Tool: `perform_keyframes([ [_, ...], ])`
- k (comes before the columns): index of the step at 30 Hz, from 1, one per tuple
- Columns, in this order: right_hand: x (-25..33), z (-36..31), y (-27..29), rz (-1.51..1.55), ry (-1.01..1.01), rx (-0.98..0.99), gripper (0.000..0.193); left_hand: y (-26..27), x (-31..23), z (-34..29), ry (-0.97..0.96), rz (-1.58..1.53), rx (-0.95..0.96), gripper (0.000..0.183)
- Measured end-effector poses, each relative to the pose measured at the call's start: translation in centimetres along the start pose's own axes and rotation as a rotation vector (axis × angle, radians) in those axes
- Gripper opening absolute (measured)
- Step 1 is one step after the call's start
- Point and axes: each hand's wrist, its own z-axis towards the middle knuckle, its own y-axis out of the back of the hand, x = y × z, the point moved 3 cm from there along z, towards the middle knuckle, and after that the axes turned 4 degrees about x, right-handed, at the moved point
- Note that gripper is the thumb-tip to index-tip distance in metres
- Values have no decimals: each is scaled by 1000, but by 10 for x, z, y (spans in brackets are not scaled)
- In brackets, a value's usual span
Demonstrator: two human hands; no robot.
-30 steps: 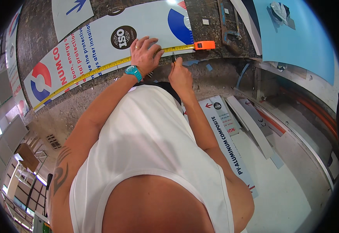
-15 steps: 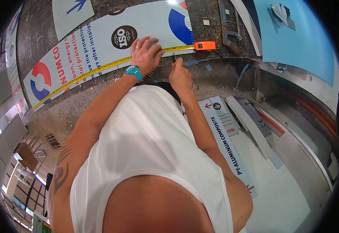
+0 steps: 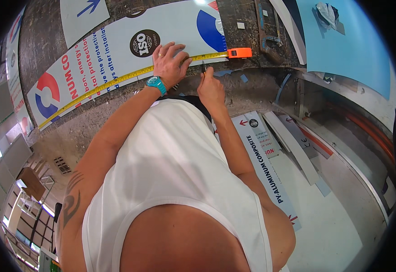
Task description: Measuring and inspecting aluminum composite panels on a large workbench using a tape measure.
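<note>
A: Left hand (image 3: 170, 63)?
B: I'm pressing it flat, fingers spread, on the yellow tape measure (image 3: 116, 81) lying across the white panel (image 3: 116, 50) on the desk (image 3: 39, 31).
A: Right hand (image 3: 210, 88)?
B: My grip is closing around a thin dark tool (image 3: 203, 68), tip at the tape.

Barely a flicker here: the right hand (image 3: 210, 88) has crept a touch up toward the yellow tape measure (image 3: 116, 83), near the upper middle of the frame. Its thin dark tool (image 3: 203, 68) now almost meets the tape's edge.
</note>
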Motion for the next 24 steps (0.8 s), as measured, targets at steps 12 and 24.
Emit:
perform_keyframes([
  [12, 7, 5, 14, -33, -13, 65, 21, 0, 0, 1, -3, -9, -18, 12],
  [24, -5, 5, 4, -17, -7, 19, 20, 3, -5, 3, -18, -14, -40, 12],
])
